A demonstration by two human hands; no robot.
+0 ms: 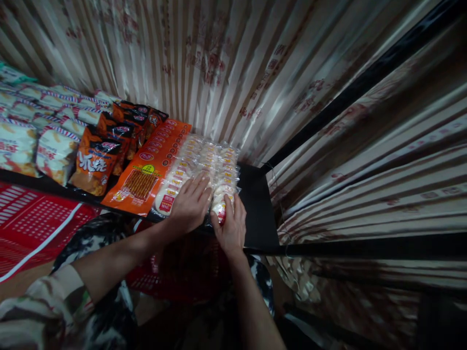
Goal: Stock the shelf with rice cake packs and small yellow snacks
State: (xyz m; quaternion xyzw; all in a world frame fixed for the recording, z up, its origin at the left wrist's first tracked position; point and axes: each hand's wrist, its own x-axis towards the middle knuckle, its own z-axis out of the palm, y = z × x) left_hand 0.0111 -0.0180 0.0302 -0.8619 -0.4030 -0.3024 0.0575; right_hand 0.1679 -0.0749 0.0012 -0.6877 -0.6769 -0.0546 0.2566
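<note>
Clear-wrapped packets of round white crackers [185, 165] stand in three rows on a black shelf [260, 204]. My left hand [190, 201] lies over the front of the middle row, fingers stretched out flat on the wrappers. At the front of the right-hand row, my right hand [231, 223] has its thumb on one side and its fingers on the other side of a cracker packet [219, 209] with a red label. Part of that packet is hidden by the fingers. Left of the crackers lies a flat orange snack bag [140, 180] with brown sticks showing in its window.
Further left stand orange-and-black snack bags [95, 163] and several rows of white snack bags [56, 150]. A red plastic basket [40, 218] sits below the shelf's front edge. Pleated patterned curtain [215, 63] hangs behind, and a black frame bar [339, 102] slants at right.
</note>
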